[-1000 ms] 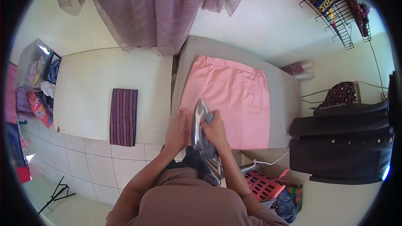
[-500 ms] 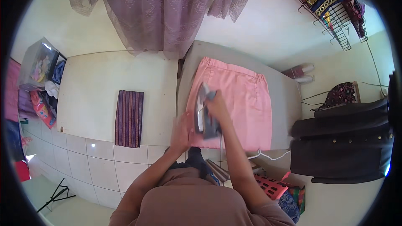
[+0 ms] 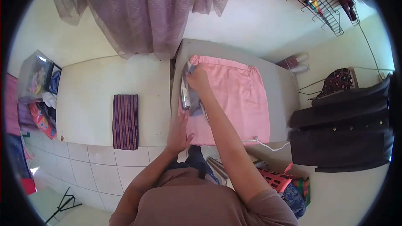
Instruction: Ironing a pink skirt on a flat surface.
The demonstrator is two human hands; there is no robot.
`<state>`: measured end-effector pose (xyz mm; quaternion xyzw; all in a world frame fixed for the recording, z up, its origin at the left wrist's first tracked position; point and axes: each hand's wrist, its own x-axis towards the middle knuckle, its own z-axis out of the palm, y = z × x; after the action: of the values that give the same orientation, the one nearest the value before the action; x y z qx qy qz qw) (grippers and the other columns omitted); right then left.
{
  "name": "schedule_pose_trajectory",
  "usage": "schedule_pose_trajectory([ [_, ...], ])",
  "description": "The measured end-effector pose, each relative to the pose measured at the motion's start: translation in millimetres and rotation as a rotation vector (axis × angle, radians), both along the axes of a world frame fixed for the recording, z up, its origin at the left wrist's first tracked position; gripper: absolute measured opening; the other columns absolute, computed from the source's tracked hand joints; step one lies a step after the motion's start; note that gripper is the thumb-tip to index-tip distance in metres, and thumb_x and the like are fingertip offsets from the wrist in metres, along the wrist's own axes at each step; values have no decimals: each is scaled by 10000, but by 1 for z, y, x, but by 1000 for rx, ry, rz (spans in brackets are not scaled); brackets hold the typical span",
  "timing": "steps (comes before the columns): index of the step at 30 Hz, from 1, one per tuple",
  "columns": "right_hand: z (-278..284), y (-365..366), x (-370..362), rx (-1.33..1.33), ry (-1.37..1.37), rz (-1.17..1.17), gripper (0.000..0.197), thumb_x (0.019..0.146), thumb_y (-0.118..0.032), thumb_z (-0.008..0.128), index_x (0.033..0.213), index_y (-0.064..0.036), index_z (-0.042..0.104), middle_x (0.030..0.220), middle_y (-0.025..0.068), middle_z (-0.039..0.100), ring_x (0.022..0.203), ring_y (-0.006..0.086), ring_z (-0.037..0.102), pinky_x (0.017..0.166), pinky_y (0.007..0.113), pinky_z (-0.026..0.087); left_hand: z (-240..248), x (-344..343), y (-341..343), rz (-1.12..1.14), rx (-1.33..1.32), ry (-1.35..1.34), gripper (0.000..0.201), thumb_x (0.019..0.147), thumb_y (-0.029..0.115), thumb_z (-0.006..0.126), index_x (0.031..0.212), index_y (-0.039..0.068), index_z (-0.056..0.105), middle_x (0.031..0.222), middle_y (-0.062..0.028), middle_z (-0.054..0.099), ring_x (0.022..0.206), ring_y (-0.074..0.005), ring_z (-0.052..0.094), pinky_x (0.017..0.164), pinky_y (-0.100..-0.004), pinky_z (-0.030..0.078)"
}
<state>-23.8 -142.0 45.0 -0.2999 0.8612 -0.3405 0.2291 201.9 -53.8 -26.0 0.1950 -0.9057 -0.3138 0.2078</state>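
Observation:
A pink skirt (image 3: 238,104) with a gathered waistband lies spread on a grey-covered table (image 3: 282,96). My right hand (image 3: 198,78) is wrapped round the handle of a clothes iron (image 3: 186,94). The iron rests along the skirt's left side, its tip up by the waistband, partly hidden by my hand and forearm. Just below the iron, my left hand (image 3: 179,134) lies at the skirt's lower left edge with fingers stretched and thumb apart. A white cord (image 3: 272,147) runs off the table's front edge to the right.
A folded striped cloth (image 3: 125,121) lies on the pale table (image 3: 88,100) to the left. Dark clothing (image 3: 339,138) hangs at right, above a red basket (image 3: 276,180). A purple curtain (image 3: 138,12) hangs behind; a wire rack (image 3: 331,16) is at upper right.
My right hand has slid the iron away from me and left along the skirt's left side. My left hand stays by the lower left edge. The whole view has shifted slightly.

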Motion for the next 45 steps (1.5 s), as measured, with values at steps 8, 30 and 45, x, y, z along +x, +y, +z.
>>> schedule_pose_trajectory([
  [8,14,148,71,40,96,-8,398,785,-152,635,1071,33,428,861,330,606,866,500,589,724,531,467,-1,5,7,105,-145,-137,645,822,87,534,1413,3,290,1495,-201,250,1383,-380,250,1046,-619,257],
  [30,27,222,-13,207,23,-13,384,783,-143,635,1073,5,430,903,335,603,896,494,590,733,523,465,42,-61,31,122,-265,-396,297,800,229,581,1055,79,558,1287,-88,473,1218,-250,443,1039,-693,113],
  [45,35,152,-151,102,-55,-163,556,751,-114,658,1215,81,422,899,306,629,844,441,636,708,472,509,35,-137,62,30,-248,-394,611,900,436,486,1446,211,332,1529,-63,225,1398,-385,176,1052,-682,76],
])
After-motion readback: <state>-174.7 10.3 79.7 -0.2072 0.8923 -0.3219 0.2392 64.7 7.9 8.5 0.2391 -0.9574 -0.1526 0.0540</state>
